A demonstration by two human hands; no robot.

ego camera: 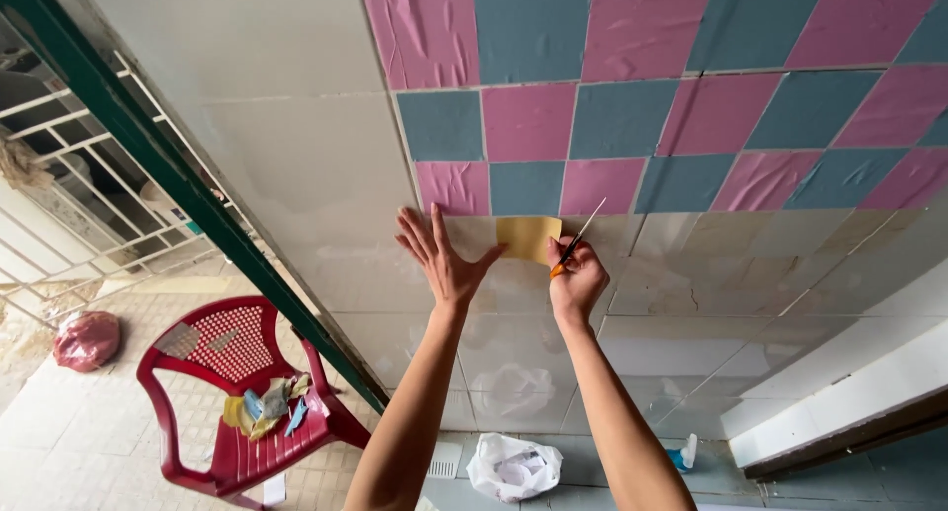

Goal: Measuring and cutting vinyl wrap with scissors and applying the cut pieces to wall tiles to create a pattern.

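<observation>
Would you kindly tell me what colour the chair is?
Red, with a perforated back; the chair shows in the head view, lower left.

I am counting two hands, left (444,259) and right (576,279), one yellow paper square (528,236), one orange-handled cutter (576,240), one red plastic chair (237,393), one white plastic bag (513,466), one pink bag (86,339) and one small bottle (683,454).

Wall (296,156): I see off-white tiles, with a pink-and-teal checkerboard of squares (632,116) above.
Sheet (528,237) between my hands: pale yellow.
Cutter (571,249): orange handle.
Chair (237,373): red, dotted lattice back.
Door frame (188,190): dark green.
Floor bag (513,467): white.
</observation>
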